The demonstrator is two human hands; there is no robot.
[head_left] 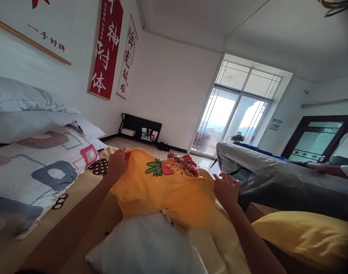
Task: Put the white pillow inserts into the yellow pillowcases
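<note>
An orange garment point(165, 190) with a green and red print lies spread over a white pillow point(145, 247) on the bed. My left hand point(118, 161) grips the garment's far left edge with the fingers closed on the cloth. My right hand point(226, 188) holds the garment's right edge between thumb and fingers, the other fingers partly spread. A red checked cloth point(186, 163) lies bunched just beyond the orange garment.
A patterned quilt point(39, 167) and grey pillows point(22, 99) lie on the left. A yellow pillow point(302, 236) sits at the lower right. Another person's arm point(319, 167) rests on a grey-covered bed point(270, 171). A glass balcony door point(228, 121) stands at the far end.
</note>
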